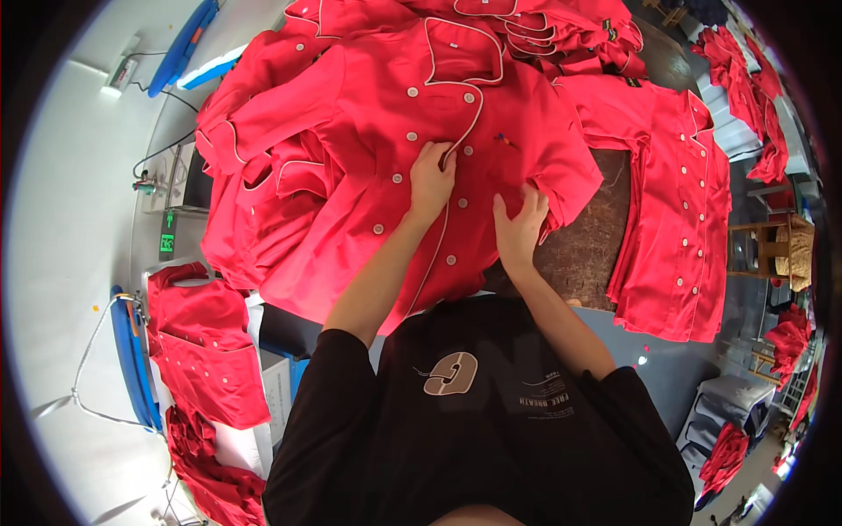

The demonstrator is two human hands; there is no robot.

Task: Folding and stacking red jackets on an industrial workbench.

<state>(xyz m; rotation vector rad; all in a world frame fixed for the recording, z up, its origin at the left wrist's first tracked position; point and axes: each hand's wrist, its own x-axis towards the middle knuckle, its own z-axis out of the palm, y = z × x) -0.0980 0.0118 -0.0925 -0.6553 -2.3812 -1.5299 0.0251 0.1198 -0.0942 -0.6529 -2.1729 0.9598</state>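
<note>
A red chef's jacket [368,114] with white piping and two rows of pale round buttons lies spread in front of me, its collar at the far end. My left hand [432,182] is closed on the piped front edge, near the middle of the jacket. To its right, my right hand [521,223] rests on the cloth beside the short sleeve, thumb and fingers apart. A small dark embroidered mark [504,140] shows on the chest above that hand.
More red garments [561,35] are heaped at the far side and under the jacket's left. At the right, a folded red jacket [675,202] lies on the worn brown tabletop [588,237]. Other red clothes [206,342] hang over a stand at the left. A wooden chair [772,250] stands far right.
</note>
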